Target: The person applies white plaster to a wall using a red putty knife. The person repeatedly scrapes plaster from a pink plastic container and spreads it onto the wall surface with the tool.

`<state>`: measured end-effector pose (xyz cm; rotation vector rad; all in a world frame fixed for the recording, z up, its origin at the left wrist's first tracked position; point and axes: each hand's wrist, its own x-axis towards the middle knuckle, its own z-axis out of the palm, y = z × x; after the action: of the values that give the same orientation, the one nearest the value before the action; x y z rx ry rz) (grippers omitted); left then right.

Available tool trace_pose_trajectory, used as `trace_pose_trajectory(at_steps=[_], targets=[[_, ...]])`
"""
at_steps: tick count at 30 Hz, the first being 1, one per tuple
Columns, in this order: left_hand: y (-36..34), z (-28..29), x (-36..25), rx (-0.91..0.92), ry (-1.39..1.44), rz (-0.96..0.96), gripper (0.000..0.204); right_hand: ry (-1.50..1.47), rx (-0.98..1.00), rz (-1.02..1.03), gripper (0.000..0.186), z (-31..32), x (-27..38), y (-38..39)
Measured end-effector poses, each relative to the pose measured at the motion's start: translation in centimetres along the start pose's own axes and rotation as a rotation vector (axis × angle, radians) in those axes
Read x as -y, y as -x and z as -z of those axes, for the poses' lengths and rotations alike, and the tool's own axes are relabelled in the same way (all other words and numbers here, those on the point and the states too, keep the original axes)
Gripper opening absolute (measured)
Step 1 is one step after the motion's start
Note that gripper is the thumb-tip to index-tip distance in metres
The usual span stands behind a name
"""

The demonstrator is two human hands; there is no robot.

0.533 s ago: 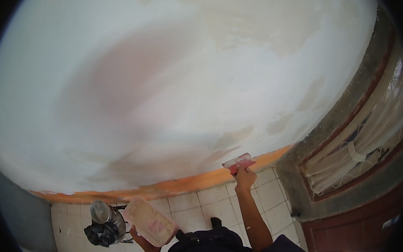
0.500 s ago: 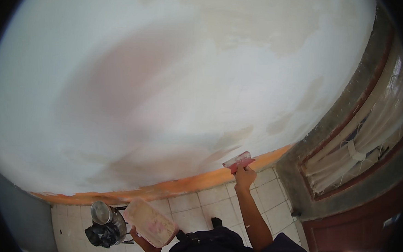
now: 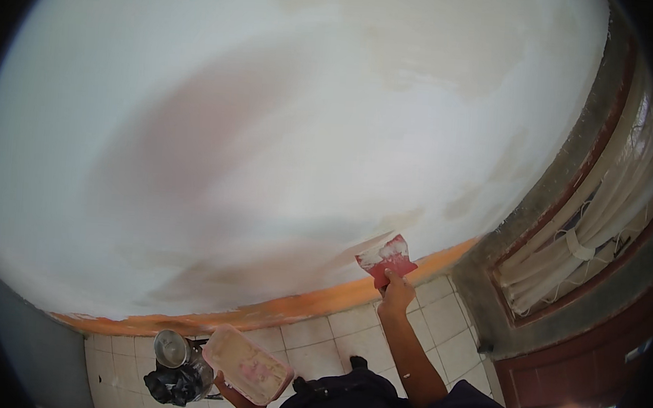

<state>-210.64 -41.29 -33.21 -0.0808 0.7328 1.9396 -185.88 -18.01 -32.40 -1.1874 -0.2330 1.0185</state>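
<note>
My right hand [image 3: 397, 293] grips a red putty knife [image 3: 380, 260] smeared with white paste, its blade at the lower part of the patchy white wall [image 3: 323, 144], just above an orange band [image 3: 257, 302]. A short pale streak runs along the blade's upper edge. My left hand [image 3: 237, 397], at the bottom, is closed on a pinkish rectangular tray [image 3: 248, 364] with dried, pale paste in it.
Left of the tray stand a metal pot [image 3: 172, 348] and crumpled black plastic [image 3: 175, 384] on a stand, on the tiled floor [image 3: 307, 345]. A grey wall [image 3: 30, 339] borders the left. A curtained window [image 3: 574, 245] and brown door [image 3: 555, 379] are at the right.
The putty knife has risen slightly and turned, so more of its red, paste-smeared face shows. The tray appears a little lower and to the right, as does most of the scene.
</note>
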Motion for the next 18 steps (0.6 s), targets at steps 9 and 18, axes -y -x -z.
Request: trace_pose_trajectory(at_steps=[9, 18], targets=[[-6.1, 5.3, -7.8, 0.102, 0.019, 0.108, 0.072, 0.051, 0.029, -0.260, 0.021, -1.3, -12.3, 3.7], [-8.0, 6.0, -9.8, 0.107, -0.006, 0.118, 0.072, 0.174, 0.004, -0.406, 0.031, -3.4, -19.3, 4.5]])
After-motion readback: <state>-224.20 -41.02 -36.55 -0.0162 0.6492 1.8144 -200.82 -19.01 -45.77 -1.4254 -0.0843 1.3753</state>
